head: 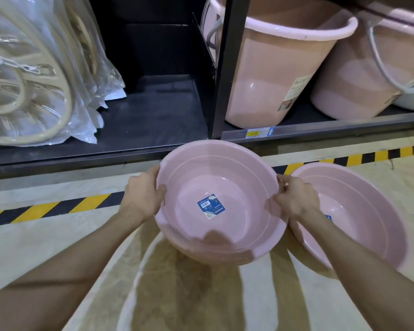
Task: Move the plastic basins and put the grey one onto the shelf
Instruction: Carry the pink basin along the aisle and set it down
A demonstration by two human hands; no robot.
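Note:
I hold a stack of pink plastic basins (237,177) in front of me, above the floor. The top basin has a blue label on its inside bottom. My left hand (145,193) grips the stack's left rim. On the right rim sits my right hand (295,197), also gripping. Another pink basin (359,211) rests on the floor to the right, partly behind my right arm. No grey basin is in view. The low black shelf (158,111) lies just beyond the basins.
Plastic-wrapped cream items (34,75) fill the shelf's left part. Pink buckets (280,68) stand in the right bay, behind a black upright post (227,68). Yellow-black hazard tape (58,206) runs along the floor before the shelf.

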